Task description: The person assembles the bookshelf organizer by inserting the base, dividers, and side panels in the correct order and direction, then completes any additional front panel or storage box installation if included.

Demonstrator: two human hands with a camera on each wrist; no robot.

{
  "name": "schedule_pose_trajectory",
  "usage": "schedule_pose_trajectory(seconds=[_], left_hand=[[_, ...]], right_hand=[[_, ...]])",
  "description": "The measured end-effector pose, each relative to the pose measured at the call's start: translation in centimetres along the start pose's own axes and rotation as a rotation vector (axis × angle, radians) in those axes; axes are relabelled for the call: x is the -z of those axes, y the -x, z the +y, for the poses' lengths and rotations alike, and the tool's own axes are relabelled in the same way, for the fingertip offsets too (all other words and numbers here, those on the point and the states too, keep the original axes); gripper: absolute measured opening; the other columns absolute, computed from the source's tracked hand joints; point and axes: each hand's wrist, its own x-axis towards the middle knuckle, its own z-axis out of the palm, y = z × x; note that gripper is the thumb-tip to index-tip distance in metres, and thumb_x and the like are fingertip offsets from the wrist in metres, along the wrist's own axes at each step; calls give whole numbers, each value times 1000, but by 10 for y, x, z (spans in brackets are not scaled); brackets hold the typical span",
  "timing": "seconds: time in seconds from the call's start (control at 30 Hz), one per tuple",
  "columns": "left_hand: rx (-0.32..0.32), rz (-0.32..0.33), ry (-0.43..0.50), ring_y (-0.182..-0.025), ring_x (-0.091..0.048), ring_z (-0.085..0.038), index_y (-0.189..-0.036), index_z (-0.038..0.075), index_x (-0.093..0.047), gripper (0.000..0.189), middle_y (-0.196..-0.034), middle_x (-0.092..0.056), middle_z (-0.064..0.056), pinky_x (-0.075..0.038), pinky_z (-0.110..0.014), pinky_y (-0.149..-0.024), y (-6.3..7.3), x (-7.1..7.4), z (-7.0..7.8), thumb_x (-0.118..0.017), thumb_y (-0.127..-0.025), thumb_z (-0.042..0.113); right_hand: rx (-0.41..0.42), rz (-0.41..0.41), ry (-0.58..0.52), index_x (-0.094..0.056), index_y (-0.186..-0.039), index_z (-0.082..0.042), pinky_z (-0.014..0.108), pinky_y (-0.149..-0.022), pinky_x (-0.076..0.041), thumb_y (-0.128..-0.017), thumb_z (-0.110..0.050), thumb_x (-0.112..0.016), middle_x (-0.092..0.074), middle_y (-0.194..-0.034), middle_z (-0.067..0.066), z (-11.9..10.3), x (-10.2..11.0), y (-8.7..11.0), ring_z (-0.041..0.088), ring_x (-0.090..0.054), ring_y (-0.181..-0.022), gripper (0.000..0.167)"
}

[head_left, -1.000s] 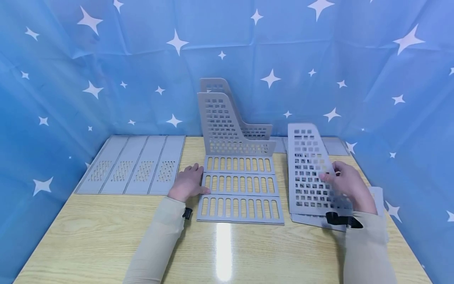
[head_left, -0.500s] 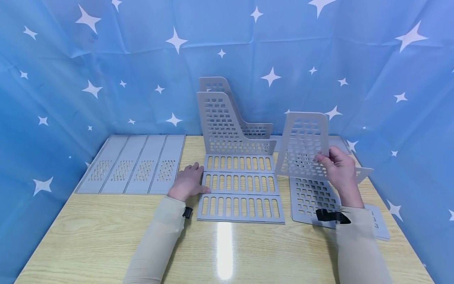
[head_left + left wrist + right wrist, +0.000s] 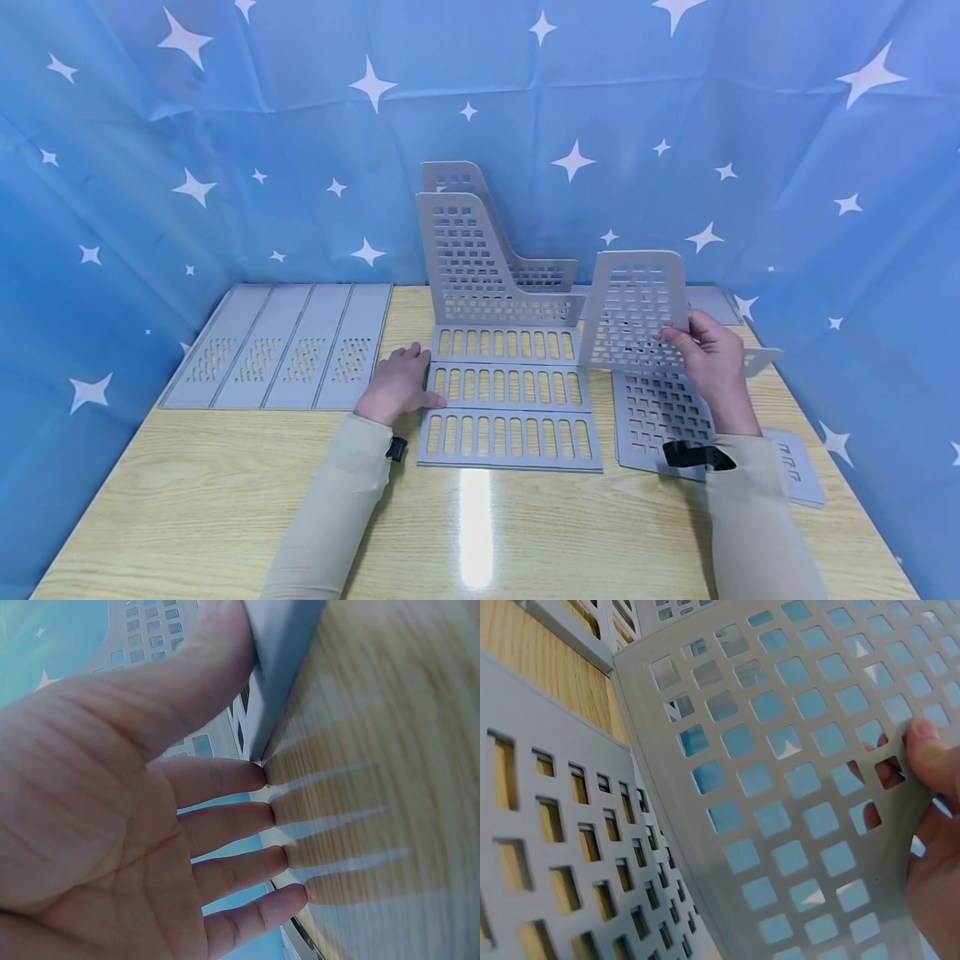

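Observation:
My right hand pinches a grey perforated side panel between thumb and fingers, holding it upright. In the right wrist view the thumb presses the near face of this panel. My left hand rests at the left edge of a grey slotted base panel. Its thumb touches the base's edge, while the straight fingers meet the table in the left wrist view. Two perforated side panels stand at the back of the base: a front one and a rear one.
More perforated panels lie flat under and beside my right forearm, partly hidden. Flat grey panels with small holes lie at the left. Another grey piece lies along the back right, before a blue star curtain.
My right hand has lifted a side panel off the stack at the right, turned it upright and shifted it slightly left. My left hand has stayed at the base.

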Motion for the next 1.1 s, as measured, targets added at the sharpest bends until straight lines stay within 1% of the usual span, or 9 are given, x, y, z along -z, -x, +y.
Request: schedule_pose_trajectory(seconds=[0.07, 0.17, 0.27, 0.33, 0.43, 0.53, 0.7, 0.93, 1.1], left_hand=[[2, 2, 0, -149, -34, -45, -156, 0, -41, 92, -165, -32, -24, -35, -60, -117, 0, 0, 0, -80, -88, 48], [2, 3, -9, -148, -35, -45, -156, 0, -41, 92, -165, -32, -23, -35, -60, -117, -1, -1, 0, -80, -88, 48], [0, 6, -25, -148, -35, -44, -156, 0, -41, 92, -164, -33, -23, -36, -60, -116, -1, -2, 0, -80, -88, 49], [-4, 10, -37, -148, -36, -45, -156, 0, -42, 91, -164, -34, -24, -37, -60, -116, -1, -2, 0, -80, -88, 49], [-11, 15, -49, -146, -38, -45, -155, -1, -44, 91, -163, -35, -24, -39, -60, -115, -1, -2, 0, -80, -88, 49], [-16, 16, -62, -146, -39, -45, -154, -1, -44, 91, -163, -36, -25, -39, -60, -114, 0, -1, 0, -80, -88, 49], [-21, 14, -69, -146, -39, -45, -155, -1, -43, 92, -163, -35, -24, -39, -60, -114, 1, 0, 0, -79, -88, 51], [-40, 27, -85, -145, -40, -45, -154, -2, -44, 93, -162, -36, -25, -41, -61, -112, 2, -1, -1, -79, -87, 52], [-37, 31, -77, -145, -40, -45, -154, -2, -44, 93, -162, -37, -25, -41, -61, -112, 1, -1, 0, -80, -87, 51]], right_hand=[[-4, 12, -11, -73, -112, 6, 4, -75, -46, -98, -4, -68, -73, -113, 27, 0, -1, 0, -19, -58, -88, 18], [-23, 29, -25, -73, -112, 5, 5, -75, -47, -97, -4, -69, -75, -110, 20, -1, -2, 1, -17, -60, -88, 17], [-31, 45, -17, -74, -111, 4, 6, -75, -47, -97, -5, -70, -77, -110, 16, 0, -4, 1, -17, -60, -88, 17], [-24, 54, -22, -74, -111, 5, 6, -75, -47, -97, -4, -70, -76, -110, 19, 0, -5, 1, -18, -60, -88, 17], [-9, 57, -37, -73, -110, 6, 6, -76, -46, -97, -4, -69, -74, -111, 26, 2, -6, 0, -19, -59, -88, 17], [0, 52, -44, -72, -110, 8, 5, -77, -46, -98, -4, -68, -73, -112, 28, 3, -6, 1, -20, -58, -89, 17], [-24, 40, -40, -72, -114, 5, 6, -78, -47, -100, -7, -67, -73, -115, 26, 6, -7, 2, -19, -59, -89, 19], [-28, 28, -68, -73, -114, 4, 7, -78, -49, -99, -9, -69, -77, -112, 14, 10, -11, 1, -15, -63, -89, 20], [-57, 41, -84, -73, -117, 2, 8, -81, -49, -100, -11, -68, -75, -118, 16, 5, -13, 3, -14, -63, -92, 22]])
